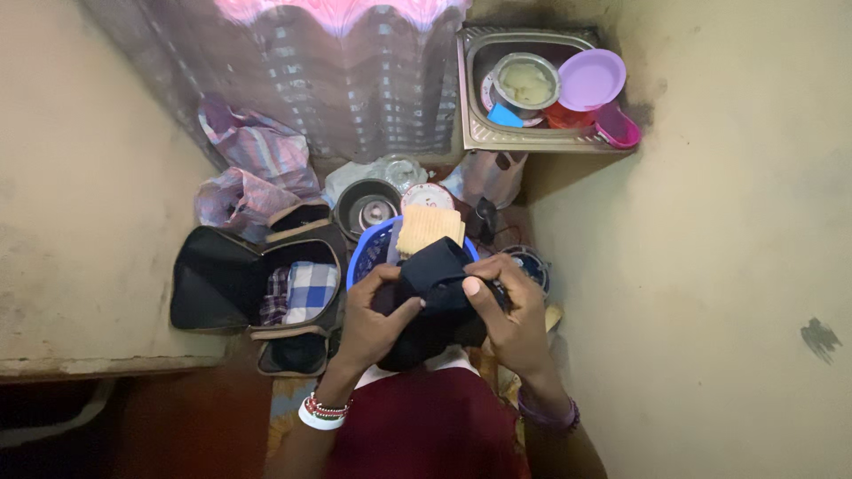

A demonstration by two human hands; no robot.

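Both hands are clenched on a dark garment, bunched into a roll in front of the person's chest, right above the blue basket. Left hand wraps it from the left side with the thumb pressing across the top; right hand grips the right side, thumb on the upper fold. Looks like mid-fold or mid-roll: the cloth is already doubled over, edges tucked under the fingers. Judging by this, the next move calls for keeping the bundle tight while one hand shifts its hold, or the folds could spring loose. Long axis of the roll runs roughly away from the person, its far end pointing toward the basket and the tan cloth lying on top of it. To the left, just beside the basket, an open black bag sits on the floor with a checked cloth inside. Metal pots stand beyond the basket; a sink with a purple plate sits further back.
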